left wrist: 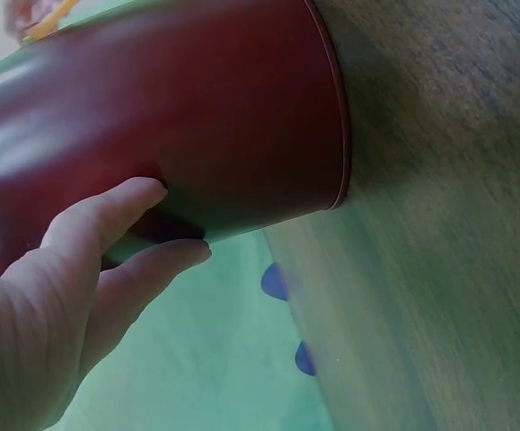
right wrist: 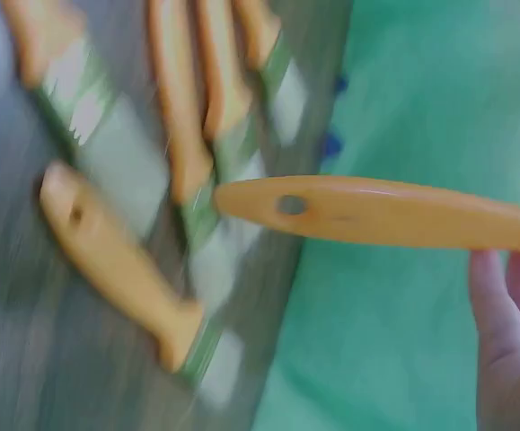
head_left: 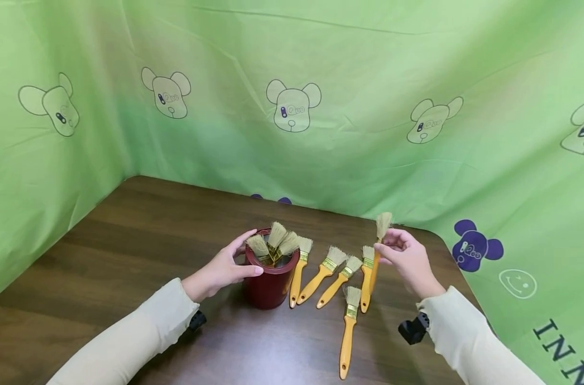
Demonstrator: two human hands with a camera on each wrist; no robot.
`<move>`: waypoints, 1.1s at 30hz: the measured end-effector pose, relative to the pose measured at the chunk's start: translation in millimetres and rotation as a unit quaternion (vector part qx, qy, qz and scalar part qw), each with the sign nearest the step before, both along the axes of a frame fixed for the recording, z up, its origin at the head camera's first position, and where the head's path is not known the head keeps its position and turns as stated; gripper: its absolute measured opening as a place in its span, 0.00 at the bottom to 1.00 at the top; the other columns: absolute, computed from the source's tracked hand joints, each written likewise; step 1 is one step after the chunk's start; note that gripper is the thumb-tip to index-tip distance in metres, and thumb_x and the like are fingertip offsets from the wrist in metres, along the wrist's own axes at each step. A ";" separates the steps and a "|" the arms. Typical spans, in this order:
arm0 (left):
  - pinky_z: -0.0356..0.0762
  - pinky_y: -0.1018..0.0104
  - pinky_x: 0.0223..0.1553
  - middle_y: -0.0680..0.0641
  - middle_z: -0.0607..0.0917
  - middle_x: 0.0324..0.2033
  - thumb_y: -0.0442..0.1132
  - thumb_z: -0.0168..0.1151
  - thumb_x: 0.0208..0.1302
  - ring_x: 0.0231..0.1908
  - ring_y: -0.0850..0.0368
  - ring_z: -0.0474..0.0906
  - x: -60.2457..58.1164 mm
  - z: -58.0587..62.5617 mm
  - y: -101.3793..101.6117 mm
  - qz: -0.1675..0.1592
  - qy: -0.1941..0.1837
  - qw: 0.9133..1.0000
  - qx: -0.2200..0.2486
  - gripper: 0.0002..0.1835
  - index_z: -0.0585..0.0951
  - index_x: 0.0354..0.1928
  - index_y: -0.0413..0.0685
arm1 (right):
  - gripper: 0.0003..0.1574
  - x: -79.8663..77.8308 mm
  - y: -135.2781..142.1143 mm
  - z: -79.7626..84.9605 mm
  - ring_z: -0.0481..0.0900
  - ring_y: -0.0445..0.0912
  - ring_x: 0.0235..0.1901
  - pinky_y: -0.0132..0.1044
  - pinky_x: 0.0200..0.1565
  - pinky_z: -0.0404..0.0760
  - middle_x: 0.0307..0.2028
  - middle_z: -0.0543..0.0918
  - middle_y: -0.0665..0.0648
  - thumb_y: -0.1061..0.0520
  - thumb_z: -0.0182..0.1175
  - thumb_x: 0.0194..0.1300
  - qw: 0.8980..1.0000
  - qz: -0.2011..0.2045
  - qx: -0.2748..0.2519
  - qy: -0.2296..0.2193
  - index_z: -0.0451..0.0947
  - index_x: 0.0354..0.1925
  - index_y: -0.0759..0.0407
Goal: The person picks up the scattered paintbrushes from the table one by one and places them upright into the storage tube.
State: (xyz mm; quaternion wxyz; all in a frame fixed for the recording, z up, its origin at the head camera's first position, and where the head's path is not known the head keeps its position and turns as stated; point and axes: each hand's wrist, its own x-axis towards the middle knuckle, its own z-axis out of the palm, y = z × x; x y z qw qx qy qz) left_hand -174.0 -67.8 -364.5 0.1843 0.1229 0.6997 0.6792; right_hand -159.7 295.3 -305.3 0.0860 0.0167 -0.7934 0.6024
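Brush (head_left: 374, 270): upright at the right of the group, bristles up and handle down, well apart from the cup; a loose pinch could let it swing or slip.
Right hand (head_left: 408, 263): its fingers pinch this brush near the neck, so the long handle hangs free beneath and its end could catch on something.
Loose brushes (head_left: 348, 334): five lie on the counter, bristles mostly toward the back; one lies directly behind the hanging handle in the head view, contact unclear, and a low sweep might knock it askew.
Cup (head_left: 269, 291): dark red, standing upright on the counter, just beside the leftmost loose brush; a sideways bump at the rim could tip it.
Brushes in the cup (head_left: 276, 235): fanned bristles crowd the mouth, so another handle pushed in there might jam or bend them.
Left hand (head_left: 223, 271): its fingers grip the cup around the rim; should they ease, the cup could shift.
Counter (head_left: 176, 224): smooth-looking wood, where a nudged handle might slide.
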 end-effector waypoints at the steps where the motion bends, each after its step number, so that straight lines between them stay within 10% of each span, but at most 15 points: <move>1: 0.77 0.53 0.45 0.30 0.60 0.65 0.32 0.67 0.58 0.56 0.43 0.70 0.0 0.0 -0.1 0.000 0.001 1.000 0.001 0.46 0.53 0.74 0.52 | 0.15 1.5 -6.6 1.6 0.78 0.34 0.31 0.30 0.33 0.81 0.32 0.76 0.45 0.71 0.59 0.60 0.999 -0.002 -0.029 0.014 0.71 0.42 0.57; 9: 0.78 0.54 0.45 0.29 0.60 0.65 0.32 0.67 0.58 0.53 0.46 0.72 -1.6 -1.1 -1.2 -0.005 0.008 1.000 0.005 0.46 0.53 0.74 0.51 | 0.16 0.5 -39.4 17.5 0.77 0.35 0.32 0.30 0.34 0.81 0.32 0.76 0.45 0.70 0.59 0.62 0.997 -0.038 -0.066 0.025 0.67 0.46 0.61; 33: 0.77 0.61 0.37 0.28 0.59 0.64 0.32 0.66 0.58 0.31 0.58 0.78 1.3 -0.7 -2.7 -0.018 0.010 0.999 0.029 0.46 0.51 0.75 0.50 | 0.25 -21.9 -158.5 80.0 0.78 0.44 0.39 0.36 0.39 0.81 0.41 0.76 0.57 0.65 0.63 0.60 0.996 0.067 -0.012 0.050 0.69 0.55 0.69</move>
